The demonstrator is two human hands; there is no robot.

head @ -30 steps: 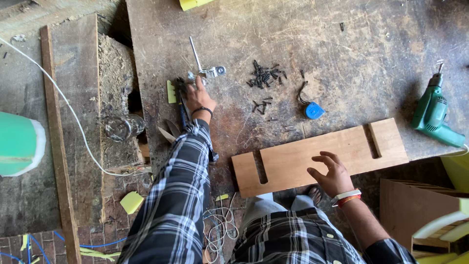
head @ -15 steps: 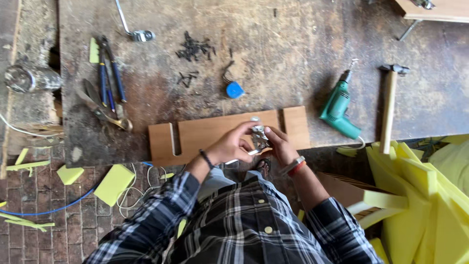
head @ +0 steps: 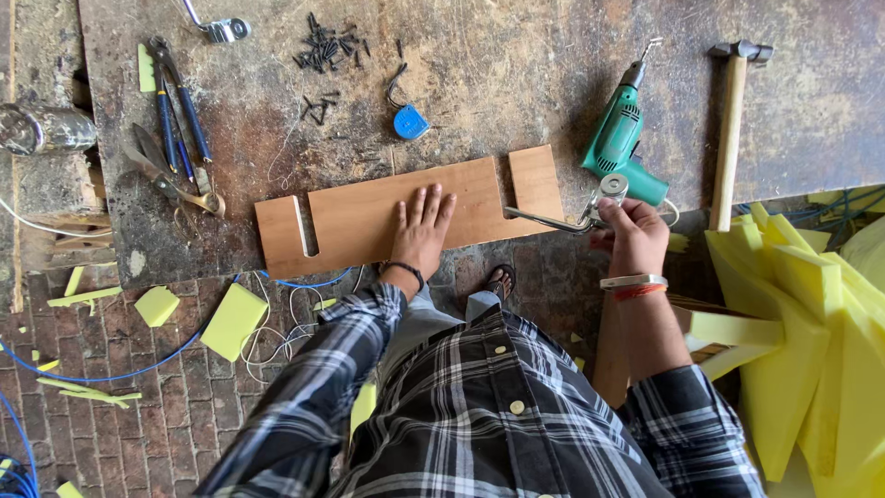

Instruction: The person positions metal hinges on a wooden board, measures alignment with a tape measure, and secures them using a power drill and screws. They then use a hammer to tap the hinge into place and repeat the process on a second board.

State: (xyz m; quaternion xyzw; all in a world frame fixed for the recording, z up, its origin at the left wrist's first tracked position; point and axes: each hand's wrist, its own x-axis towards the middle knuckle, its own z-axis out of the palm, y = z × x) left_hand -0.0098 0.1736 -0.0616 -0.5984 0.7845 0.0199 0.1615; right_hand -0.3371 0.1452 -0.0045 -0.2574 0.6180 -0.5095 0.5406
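Observation:
A brown wooden board (head: 359,217) with two cut slots lies along the near edge of the worn workbench (head: 516,83). My left hand (head: 421,231) rests flat on the board's middle, fingers spread. My right hand (head: 632,235) is closed around a metal clamp-like tool (head: 576,214) whose thin arm reaches toward the board's right slot. The tool's round end sits just above my fingers.
A green electric drill (head: 619,134) lies right of the board, a hammer (head: 730,120) beyond it. Black screws (head: 323,51), a blue tape measure (head: 410,122), pliers and shears (head: 175,138) lie on the bench. Yellow foam pieces (head: 793,323) pile at right; wires cross the brick floor.
Both hands held the metal tool together over the board. Now my left hand lies flat on the board and my right hand has carried the tool to the board's right end.

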